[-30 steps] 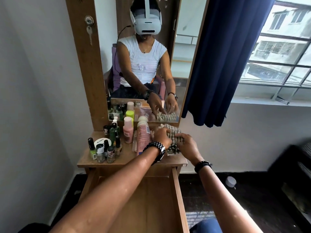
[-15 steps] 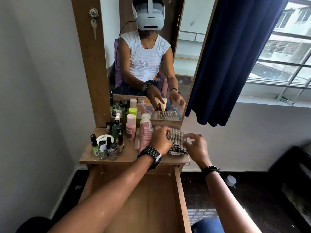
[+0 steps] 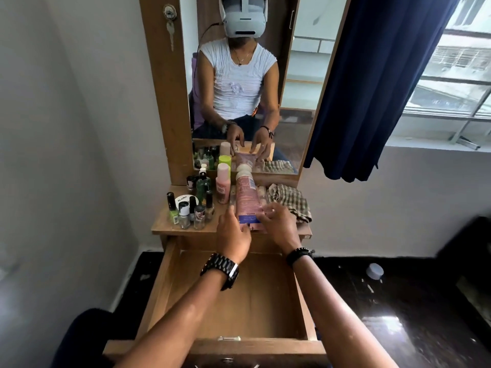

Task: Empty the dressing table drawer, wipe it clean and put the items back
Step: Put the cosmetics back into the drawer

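Note:
The wooden drawer (image 3: 301,296) is pulled out below the table top, and its inside is bare. A pink tube (image 3: 246,199) with a white cap lies on the dressing table top (image 3: 159,226), its flat end toward me. My left hand (image 3: 231,236) grips that end from the left. My right hand (image 3: 279,226) pinches it from the right. A folded checked cloth (image 3: 291,201) lies on the table top just right of the tube, with neither hand on it.
Several nail polish bottles (image 3: 186,212), a green bottle (image 3: 203,185) and a pink bottle (image 3: 222,185) crowd the table's left half. The mirror (image 3: 297,75) stands behind. A blue curtain (image 3: 372,83) hangs at right. A white cap (image 3: 374,270) lies on the dark floor.
Both hands have let go of the checked cloth, which now lies on the table top, and have moved left and nearer to take the end of the pink tube.

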`<state>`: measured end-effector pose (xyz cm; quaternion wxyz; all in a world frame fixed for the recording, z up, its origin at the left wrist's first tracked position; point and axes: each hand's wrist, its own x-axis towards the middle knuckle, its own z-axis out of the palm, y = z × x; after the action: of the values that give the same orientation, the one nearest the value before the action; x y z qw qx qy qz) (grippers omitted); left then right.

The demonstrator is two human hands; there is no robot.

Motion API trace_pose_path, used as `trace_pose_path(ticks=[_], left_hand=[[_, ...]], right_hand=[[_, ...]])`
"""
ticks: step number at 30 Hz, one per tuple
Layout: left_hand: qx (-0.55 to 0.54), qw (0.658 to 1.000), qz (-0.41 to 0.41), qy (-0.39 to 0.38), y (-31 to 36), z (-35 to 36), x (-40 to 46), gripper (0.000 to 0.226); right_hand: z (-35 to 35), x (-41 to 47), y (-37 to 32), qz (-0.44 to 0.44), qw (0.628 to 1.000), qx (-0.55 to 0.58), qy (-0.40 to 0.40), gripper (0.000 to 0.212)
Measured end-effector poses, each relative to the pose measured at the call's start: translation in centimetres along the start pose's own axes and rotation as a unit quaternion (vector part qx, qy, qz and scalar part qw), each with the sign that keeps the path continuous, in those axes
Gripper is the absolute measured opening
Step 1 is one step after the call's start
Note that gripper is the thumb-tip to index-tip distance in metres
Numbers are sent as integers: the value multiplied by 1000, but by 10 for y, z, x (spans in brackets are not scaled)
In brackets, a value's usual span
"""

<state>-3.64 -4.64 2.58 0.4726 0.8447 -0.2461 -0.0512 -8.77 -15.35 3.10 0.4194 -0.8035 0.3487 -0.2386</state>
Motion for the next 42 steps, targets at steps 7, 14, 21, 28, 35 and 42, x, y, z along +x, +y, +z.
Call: trace_pose_path(ticks=[7, 14, 21, 28, 35, 42], left_hand=[[-26, 1000, 4, 3, -1, 2, 5, 48], [-144, 985, 53, -76, 10, -29, -34, 57], [-299, 898, -105, -306, 10, -73, -82, 68], [-275, 829, -235, -427, -16, -74, -88, 61], [-101, 845, -240, -467, -25, -19, -67, 52], [10, 846, -231, -481, -33, 21, -63, 18]], right_hand=[[-5, -4, 2, 53, 993, 102, -2, 21], [-68, -48, -18, 36, 966, 237, -100, 25], [-103, -113, -14, 12, 956, 176, -234, 23], [-92, -141, 1, 70, 942, 69, -320, 14], [-56, -120, 38, 53, 949, -200, -238, 15], [-21, -122, 55, -25, 901, -380, -209, 42]])
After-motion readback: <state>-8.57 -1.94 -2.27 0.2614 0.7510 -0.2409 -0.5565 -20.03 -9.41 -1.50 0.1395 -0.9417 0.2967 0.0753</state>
